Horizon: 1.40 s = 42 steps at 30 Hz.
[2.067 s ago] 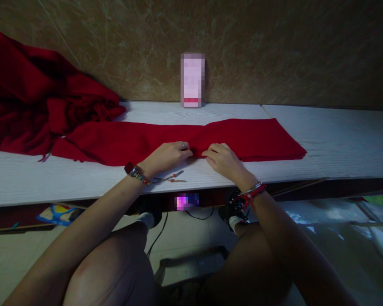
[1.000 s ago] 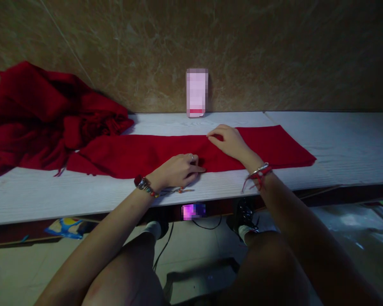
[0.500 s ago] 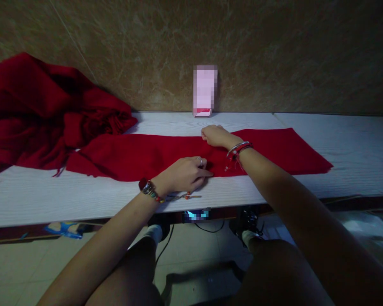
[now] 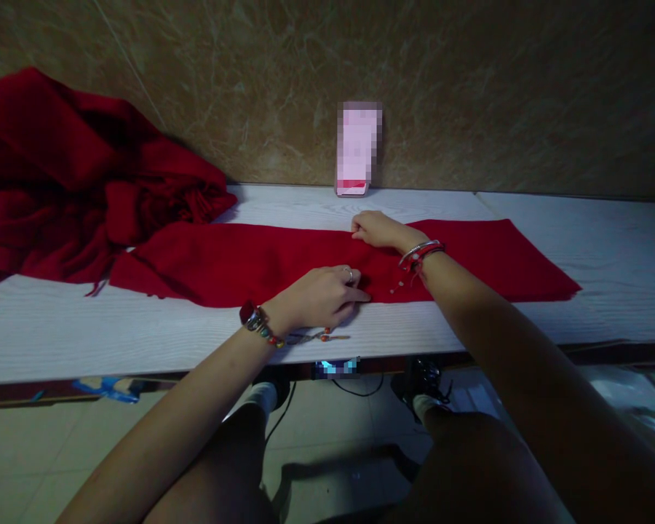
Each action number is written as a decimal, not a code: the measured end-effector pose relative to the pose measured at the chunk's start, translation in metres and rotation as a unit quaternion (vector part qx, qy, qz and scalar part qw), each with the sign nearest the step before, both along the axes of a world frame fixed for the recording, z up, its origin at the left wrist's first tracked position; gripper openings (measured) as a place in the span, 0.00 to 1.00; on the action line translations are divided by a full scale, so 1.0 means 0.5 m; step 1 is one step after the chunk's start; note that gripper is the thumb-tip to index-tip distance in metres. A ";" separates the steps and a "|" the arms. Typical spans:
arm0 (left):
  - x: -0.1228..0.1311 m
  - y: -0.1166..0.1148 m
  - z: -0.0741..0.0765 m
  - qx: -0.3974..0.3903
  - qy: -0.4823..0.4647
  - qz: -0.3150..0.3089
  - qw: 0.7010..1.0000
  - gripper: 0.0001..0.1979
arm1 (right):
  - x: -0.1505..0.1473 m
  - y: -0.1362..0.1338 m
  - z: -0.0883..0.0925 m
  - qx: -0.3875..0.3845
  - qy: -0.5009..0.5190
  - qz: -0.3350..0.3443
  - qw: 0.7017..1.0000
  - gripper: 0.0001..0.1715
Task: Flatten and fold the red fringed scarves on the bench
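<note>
1. The long red woven scarf (image 4: 262, 262) lies flat on the white wood-grain tabletop (image 4: 605, 255). Its long axis runs left to right, parallel to the front edge, and its right end stops well short of the tabletop's right end.
2. My left hand (image 4: 322, 297) rests on the scarf's near hem, about midway along it, close to the front edge. The fingers are drawn together and bent, tips down on the cloth. I cannot tell whether they pinch it or only press it.
3. My right hand (image 4: 376, 229) is on the far hem, directly across the strip from the left hand and nearer the back edge. Its fingers curl over the hem, but the grip itself is hidden, so I cannot tell whether it holds cloth.
4. The scarf's width lies between my hands, and my right forearm crosses it.
5. A heap of crumpled red cloth (image 4: 60, 182) sits at the left end of the tabletop, touching the scarf's left part. A pink upright box (image 4: 359, 149) stands at the back edge.
6. Two seconds ago both hands were side by side on the near hem. Since then the right has moved to the far hem, while the left has stayed put.
</note>
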State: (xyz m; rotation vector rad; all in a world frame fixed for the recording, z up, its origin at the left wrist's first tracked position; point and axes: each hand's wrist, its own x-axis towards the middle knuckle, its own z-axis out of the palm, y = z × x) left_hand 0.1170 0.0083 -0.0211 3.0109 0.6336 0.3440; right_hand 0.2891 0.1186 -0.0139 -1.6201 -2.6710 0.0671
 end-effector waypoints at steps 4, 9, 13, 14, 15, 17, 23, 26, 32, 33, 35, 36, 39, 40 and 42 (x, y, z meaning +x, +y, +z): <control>0.000 0.001 -0.003 0.000 -0.005 -0.005 1.000 0.17 | -0.002 -0.007 -0.003 0.051 0.034 -0.015 0.998 0.06; 0.000 0.000 -0.003 -0.005 -0.002 -0.005 1.000 0.16 | -0.003 -0.003 0.004 0.092 0.068 -0.032 0.993 0.09; 0.002 0.001 -0.004 -0.007 0.003 0.002 1.000 0.16 | -0.010 0.011 0.009 0.098 0.075 -0.057 0.991 0.13; 0.003 0.001 -0.004 -0.006 0.003 0.003 1.000 0.16 | -0.013 0.012 0.008 0.098 0.067 -0.057 0.991 0.13; 0.003 0.001 -0.004 -0.006 0.004 0.003 1.000 0.16 | -0.015 0.011 0.006 0.097 0.055 -0.053 0.992 0.14; 0.004 0.000 -0.003 -0.005 0.003 0.005 1.000 0.16 | -0.018 0.007 -0.002 0.093 0.020 -0.040 0.995 0.16; 0.000 0.000 0.002 -0.027 0.007 0.020 0.999 0.16 | -0.005 -0.007 -0.036 0.132 0.017 -0.007 0.991 0.15; -0.001 0.001 0.002 -0.043 0.013 0.022 0.999 0.17 | 0.013 -0.002 -0.040 0.135 0.077 0.000 0.988 0.14; -0.001 0.001 -0.005 -0.049 -0.017 0.011 0.999 0.16 | 0.053 -0.001 -0.051 0.111 0.081 -0.004 0.991 0.11; -0.001 0.001 -0.005 -0.050 -0.019 0.010 0.999 0.16 | 0.057 -0.003 -0.055 0.111 0.081 -0.014 0.990 0.11; -0.001 0.001 -0.004 -0.054 -0.015 0.010 0.998 0.16 | 0.063 -0.007 -0.063 0.123 0.090 -0.039 0.988 0.11; -0.002 0.001 -0.003 -0.057 -0.011 0.012 0.998 0.16 | 0.064 -0.009 -0.064 0.133 0.096 -0.049 0.985 0.12; -0.003 -0.001 0.001 -0.063 0.000 0.025 0.998 0.16 | 0.064 -0.016 -0.057 0.162 0.127 -0.054 0.977 0.14; -0.004 -0.001 0.002 -0.066 0.002 0.031 0.997 0.16 | 0.063 -0.022 -0.052 0.168 0.144 -0.044 0.974 0.15; -0.006 -0.003 0.003 -0.072 0.009 0.037 0.997 0.16 | 0.061 -0.040 -0.043 0.165 0.176 -0.004 0.970 0.17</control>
